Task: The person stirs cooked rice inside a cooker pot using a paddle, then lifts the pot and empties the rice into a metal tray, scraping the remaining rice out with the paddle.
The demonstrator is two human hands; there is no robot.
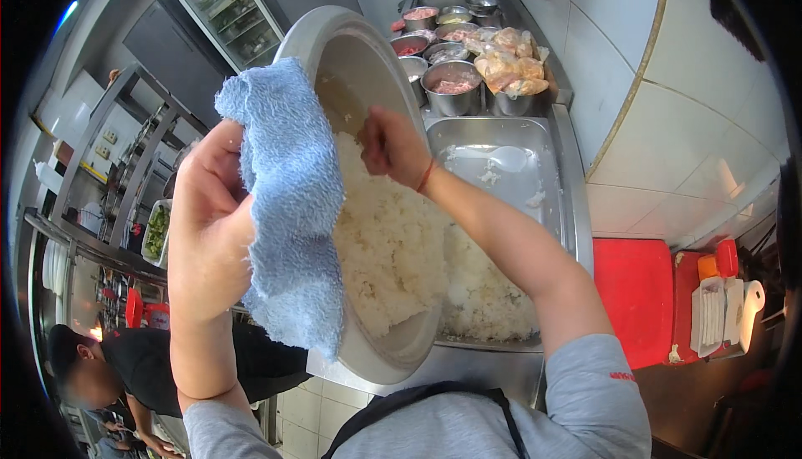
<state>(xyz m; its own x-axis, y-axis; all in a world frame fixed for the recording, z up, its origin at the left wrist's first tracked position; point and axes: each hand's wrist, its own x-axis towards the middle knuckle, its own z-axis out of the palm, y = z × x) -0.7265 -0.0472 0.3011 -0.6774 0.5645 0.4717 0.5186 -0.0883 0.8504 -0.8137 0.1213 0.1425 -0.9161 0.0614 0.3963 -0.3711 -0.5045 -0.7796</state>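
My left hand (213, 214) grips the rim of a deep, pale round pot (376, 362) through a folded blue terry towel (288, 189). The pot is tipped on its side, its mouth towards the right. A mass of cooked white rice (382, 240) fills its lower part. My right hand (395, 146) reaches inside the mouth with curled fingers, just above the rice; whether they hold anything is hidden. Beside the pot stands a rectangular steel tray (548, 146). More rice (485, 296) is heaped at its near end, and a white rice paddle (504, 158) lies at its far end.
Beyond the tray are steel pots of raw meat (452, 86) and plastic bags of food (514, 61). A red board (631, 302) lies at right. To the left are a metal rack (125, 171) and a person in dark clothes (144, 359), bending.
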